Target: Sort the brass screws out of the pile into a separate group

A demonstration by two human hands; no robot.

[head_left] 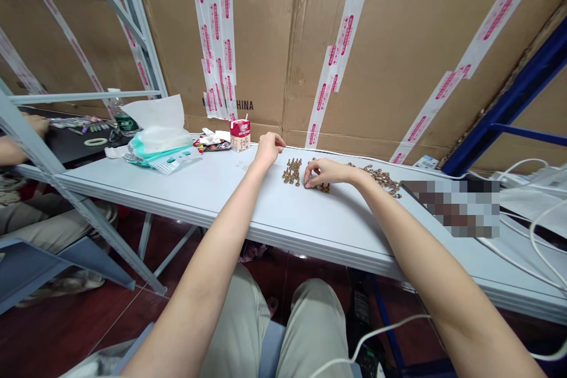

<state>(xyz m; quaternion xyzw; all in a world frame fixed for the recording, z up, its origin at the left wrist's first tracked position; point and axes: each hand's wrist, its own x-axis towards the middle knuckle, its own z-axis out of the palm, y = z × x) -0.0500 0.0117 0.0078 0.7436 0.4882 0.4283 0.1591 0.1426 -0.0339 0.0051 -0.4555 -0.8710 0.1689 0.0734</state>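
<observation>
**Cataloguer:** Largest lots first?

**Checker:** Lot one: corrugated cardboard sheets (376, 53) lining the far side, strapped with white and red printed tape. Lot two: a grey steel shelving frame (135, 12) at left, with a blue steel beam (500, 103) at right.

**Cataloguer:** Work surface?

**Checker:** A white folding table (221, 201), its long edge running across the view. Beyond its left end sits a dark tabletop (75, 150), where another person's hand (38, 125) rests, apart from the wearer's own.

**Cataloguer:** Table contents, by size?

**Checker:** A plastic-wrapped tissue pack (159, 136) with a teal band, then a small printed drink carton (240, 134) just beside a pile of crumpled wrappers (212, 140). A pixelated patch (452, 208) hides whatever lies at the right end of the table.

**Cataloguer:** The hands?

**Checker:** The left hand (269, 150) lies on the table, fingers loosely curled, holding nothing visible, just beside the nearest parts. The right hand (325, 172) reaches down, its fingertips (308, 183) touching the parts; whether it has gripped one, I cannot tell.

**Cataloguer:** And the smallest lot?

**Checker:** Small brass-coloured screws (292, 171), on the table's far half: one tight cluster between the hands, more under the right hand, and a loose heap (381, 179) farther right.
</observation>
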